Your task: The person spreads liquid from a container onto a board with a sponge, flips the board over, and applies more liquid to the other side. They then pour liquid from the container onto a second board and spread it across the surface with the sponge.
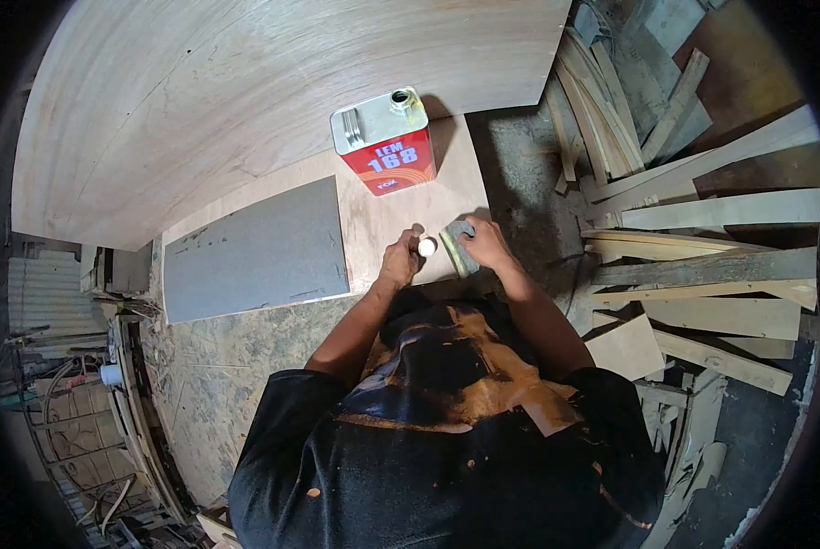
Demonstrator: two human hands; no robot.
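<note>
My left hand (pixel 399 260) is closed beside the near edge of a plywood board (pixel 465 174), with a small white round piece (pixel 427 247) at its fingertips. That piece looks like a cap, but its kind is not clear. My right hand (pixel 487 244) grips a flat grey-green block (pixel 458 249) with a yellowish edge, near the board's corner. Beyond both hands stands a red metal can (pixel 390 163) marked "LEM 168 FOX", upright on the board. Its spout is uncovered, with yellowish residue around it. Left of my hands lies a grey sheet (pixel 263 242) on the board.
A large plywood panel (pixel 245 82) rises behind the can. Wood offcuts and planks (pixel 712 265) are piled on the right. A metal rack (pixel 71 430) and leaning boards stand at the left. The floor (pixel 227 366) is stained and dusty.
</note>
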